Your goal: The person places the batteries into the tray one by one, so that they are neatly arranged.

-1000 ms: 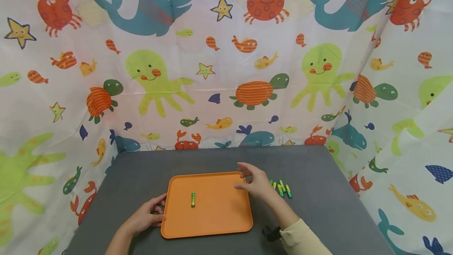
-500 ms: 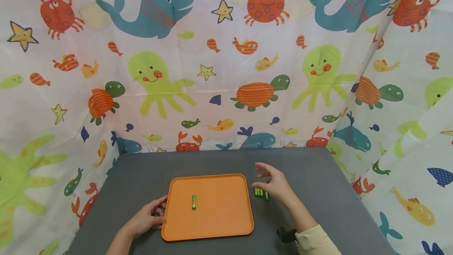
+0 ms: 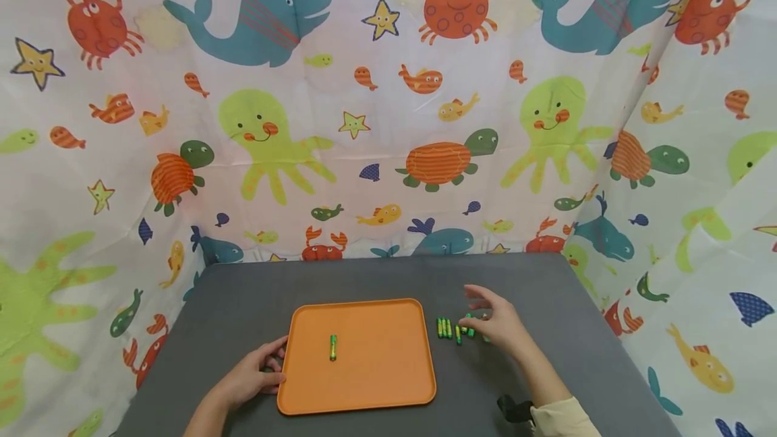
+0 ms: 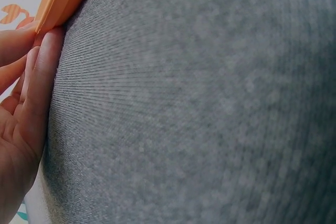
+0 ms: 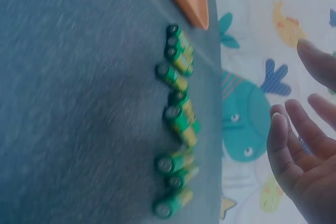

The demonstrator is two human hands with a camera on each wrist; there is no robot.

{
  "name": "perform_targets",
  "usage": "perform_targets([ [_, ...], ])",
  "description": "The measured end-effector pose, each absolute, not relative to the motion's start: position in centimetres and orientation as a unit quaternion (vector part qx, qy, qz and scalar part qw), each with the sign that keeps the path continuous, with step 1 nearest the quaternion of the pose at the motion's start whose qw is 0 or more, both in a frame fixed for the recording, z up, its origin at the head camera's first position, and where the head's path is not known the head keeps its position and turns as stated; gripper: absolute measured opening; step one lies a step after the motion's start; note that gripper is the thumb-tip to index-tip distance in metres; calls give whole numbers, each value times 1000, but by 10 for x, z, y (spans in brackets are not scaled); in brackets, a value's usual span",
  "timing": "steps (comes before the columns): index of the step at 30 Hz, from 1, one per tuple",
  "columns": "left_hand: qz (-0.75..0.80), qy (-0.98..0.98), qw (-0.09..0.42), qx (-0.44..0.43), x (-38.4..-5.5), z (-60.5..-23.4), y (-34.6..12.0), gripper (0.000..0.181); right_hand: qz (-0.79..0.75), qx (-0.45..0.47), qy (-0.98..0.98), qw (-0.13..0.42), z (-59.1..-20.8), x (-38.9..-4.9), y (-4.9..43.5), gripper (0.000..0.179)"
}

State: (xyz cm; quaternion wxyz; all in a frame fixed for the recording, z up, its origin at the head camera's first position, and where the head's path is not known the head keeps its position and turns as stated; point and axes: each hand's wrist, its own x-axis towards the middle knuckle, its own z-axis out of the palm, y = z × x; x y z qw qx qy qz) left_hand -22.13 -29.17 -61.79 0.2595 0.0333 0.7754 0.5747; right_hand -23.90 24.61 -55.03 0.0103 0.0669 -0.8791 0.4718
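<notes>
An orange tray (image 3: 382, 363) lies on the dark grey table with one green-and-yellow battery (image 3: 332, 348) on its left half. My left hand (image 3: 247, 375) holds the tray's left edge; in the left wrist view the thumb and fingers (image 4: 44, 72) meet at its rim. To the right of the tray, several loose batteries (image 3: 444, 328) lie in a scattered row. Over the right part of that row hovers my right hand (image 3: 500, 322), fingers spread and loosely bent, nothing between them. It partly hides some batteries in the head view. The right wrist view shows several batteries (image 5: 178, 116) lying side by side.
The grey table (image 3: 364, 282) reaches back to a white curtain (image 3: 376, 140) printed with sea animals, which also hangs at both sides. A dark strap (image 3: 514, 409) sits at my right wrist, by a pale sleeve (image 3: 564, 417).
My right hand has moved from over the tray's right edge rightward across the batteries, uncovering those nearest the tray. My left hand and the battery on the tray stay put.
</notes>
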Motion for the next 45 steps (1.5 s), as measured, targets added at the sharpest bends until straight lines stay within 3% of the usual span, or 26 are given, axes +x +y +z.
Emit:
perform_targets([
  [25,580,773,257,29,-220,-610,-289,84,409,12,-910,-70,-595,-240,319,80],
  [45,573,778,257,21,-218,-615,-291,84,373,31,-926,-42,-615,-234,321,60],
])
